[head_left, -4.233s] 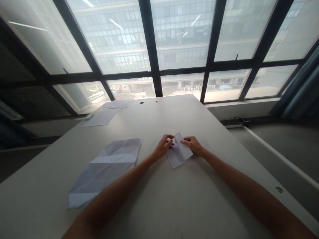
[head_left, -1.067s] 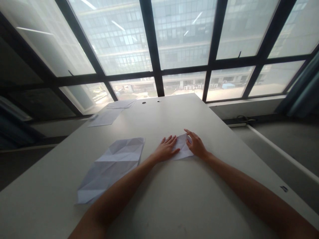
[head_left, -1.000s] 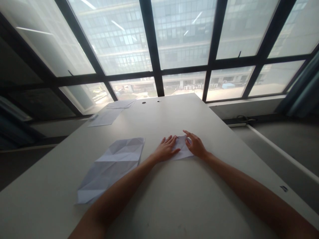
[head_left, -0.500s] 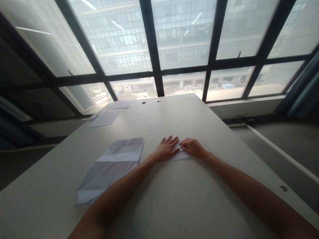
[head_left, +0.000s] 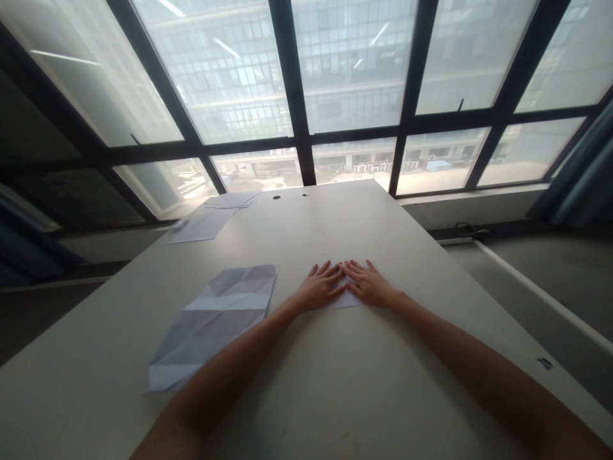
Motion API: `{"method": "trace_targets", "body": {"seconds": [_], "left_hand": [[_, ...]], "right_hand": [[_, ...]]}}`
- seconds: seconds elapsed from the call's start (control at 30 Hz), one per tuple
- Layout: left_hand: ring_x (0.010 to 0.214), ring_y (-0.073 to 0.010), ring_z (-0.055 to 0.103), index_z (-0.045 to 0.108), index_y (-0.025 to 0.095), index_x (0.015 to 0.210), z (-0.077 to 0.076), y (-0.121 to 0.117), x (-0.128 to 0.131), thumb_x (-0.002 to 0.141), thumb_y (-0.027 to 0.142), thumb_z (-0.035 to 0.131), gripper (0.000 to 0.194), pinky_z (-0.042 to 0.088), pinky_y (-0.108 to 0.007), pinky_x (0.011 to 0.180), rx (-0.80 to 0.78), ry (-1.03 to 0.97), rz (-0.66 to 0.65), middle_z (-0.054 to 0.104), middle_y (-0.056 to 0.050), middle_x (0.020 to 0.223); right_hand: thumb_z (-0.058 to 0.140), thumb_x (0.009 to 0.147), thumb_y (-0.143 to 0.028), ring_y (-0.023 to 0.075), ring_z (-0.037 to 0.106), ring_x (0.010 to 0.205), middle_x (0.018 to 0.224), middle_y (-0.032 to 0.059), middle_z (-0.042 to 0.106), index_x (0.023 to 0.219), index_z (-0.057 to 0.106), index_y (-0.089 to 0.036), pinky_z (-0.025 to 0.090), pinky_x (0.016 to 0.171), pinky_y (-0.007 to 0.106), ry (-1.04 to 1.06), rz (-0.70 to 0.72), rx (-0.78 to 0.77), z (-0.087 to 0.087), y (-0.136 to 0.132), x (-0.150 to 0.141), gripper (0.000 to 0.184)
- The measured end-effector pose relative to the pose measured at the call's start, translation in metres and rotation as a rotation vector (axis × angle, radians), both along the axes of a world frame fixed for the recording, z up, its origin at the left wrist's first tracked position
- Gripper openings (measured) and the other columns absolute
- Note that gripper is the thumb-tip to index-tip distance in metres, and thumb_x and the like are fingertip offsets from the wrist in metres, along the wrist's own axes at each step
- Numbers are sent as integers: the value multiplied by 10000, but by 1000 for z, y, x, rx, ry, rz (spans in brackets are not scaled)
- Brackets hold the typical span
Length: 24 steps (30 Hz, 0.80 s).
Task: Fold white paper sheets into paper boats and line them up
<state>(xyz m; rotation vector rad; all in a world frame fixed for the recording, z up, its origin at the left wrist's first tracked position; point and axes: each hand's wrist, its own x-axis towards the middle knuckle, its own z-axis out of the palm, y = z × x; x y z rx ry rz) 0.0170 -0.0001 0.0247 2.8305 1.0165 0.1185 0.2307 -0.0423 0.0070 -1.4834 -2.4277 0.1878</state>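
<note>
A small folded piece of white paper (head_left: 343,300) lies flat on the white table (head_left: 335,383), mostly covered by both hands. My left hand (head_left: 320,287) rests flat on its left part with fingers stretched out. My right hand (head_left: 368,284) lies flat on its right part, fingers extended and touching the left hand's fingertips. Only a sliver of the paper shows between and below the palms.
A larger creased white sheet (head_left: 215,322) lies to the left of my left forearm. More loose sheets (head_left: 211,220) sit at the table's far left corner near two small holes (head_left: 276,197). A large window with dark frames fills the background.
My right hand pushed the raised flap of the small paper down and now lies flat on it beside the left hand. The left hand stayed put.
</note>
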Motion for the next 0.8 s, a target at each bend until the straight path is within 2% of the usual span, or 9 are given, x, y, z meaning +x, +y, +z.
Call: {"method": "trace_targets", "body": {"seconds": [0.2,0.4,0.5,0.57,0.63,0.73,0.8], "left_hand": [[1487,-276,112,123,356,1550,-2,1,0,982,615,237,634,113,-518,1177,12,8,-6,207,10,1604],[1487,-280,107,155,303,1554,-4,3,-1,977,629,212,666,111,-510,1179,14,13,-7,207,-11,1605],[1486,-283,109,169,309,1551,-2,1,-1,979,628,200,656,118,-519,1175,14,13,-8,203,-7,1606],[1486,-283,113,201,350,1538,-1,0,-1,981,623,201,620,119,-526,1172,15,13,-9,194,9,1609],[1485,-284,115,238,383,1522,-1,0,-1,983,621,202,591,119,-533,1169,15,12,-5,187,22,1610],[1486,-283,111,259,381,1517,-2,0,-1,980,626,203,592,119,-534,1170,13,9,-2,189,21,1610],[1487,-281,109,250,374,1521,-2,0,0,979,628,202,600,116,-532,1173,14,5,-6,189,22,1609]], "right_hand": [[329,983,-296,212,229,1461,1561,93,310,1524,276,-203,105,1179,521,4,-66,-1,-4,1,-2,552],[316,906,-91,226,262,1448,1541,105,358,1477,385,-163,146,1176,499,11,-263,15,-11,5,-2,579],[363,883,-77,232,324,1416,1497,121,429,1409,482,-144,197,1169,463,59,-359,61,-12,7,1,544],[425,898,-130,227,379,1379,1452,118,487,1336,561,-158,242,1156,431,105,-356,106,-12,8,3,460],[490,911,-201,219,426,1335,1395,108,543,1238,639,-182,287,1136,404,150,-294,152,-11,8,4,360],[537,914,-236,218,471,1277,1303,94,606,1098,713,-201,328,1109,389,181,-200,191,-8,7,5,256],[544,915,-231,219,505,1216,1239,90,632,1048,731,-202,364,1076,370,177,-189,195,-5,5,5,232]]}}
